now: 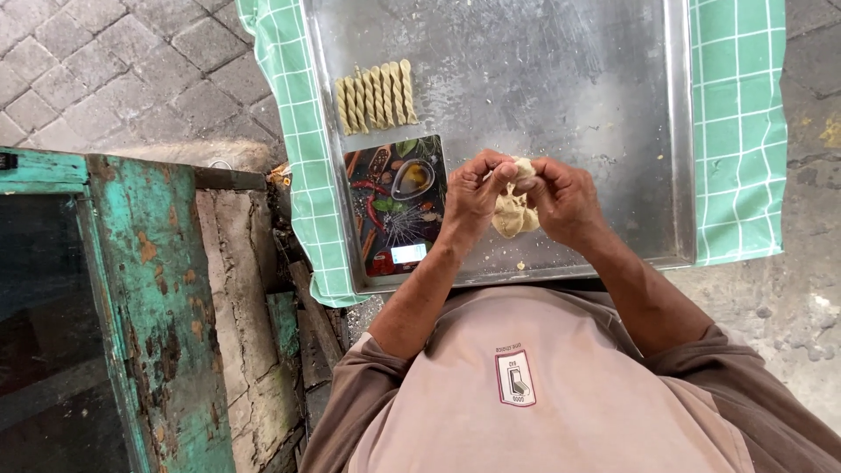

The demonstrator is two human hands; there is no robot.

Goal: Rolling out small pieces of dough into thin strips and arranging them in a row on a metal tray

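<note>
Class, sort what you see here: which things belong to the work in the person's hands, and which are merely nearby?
In use: dough lump, left hand, right hand, metal tray, twisted dough sticks, kitchen scale.

Lying about: green checked cloth, teal wooden door.

Both forearms reach forward from the body, bare below the sleeves, and converge. Left hand (473,200) and right hand (561,200) meet at the middle, knuckles up, wrists bent inward. Fingers (504,172) of both hands curl tight, tips pinched together and touching.
</note>
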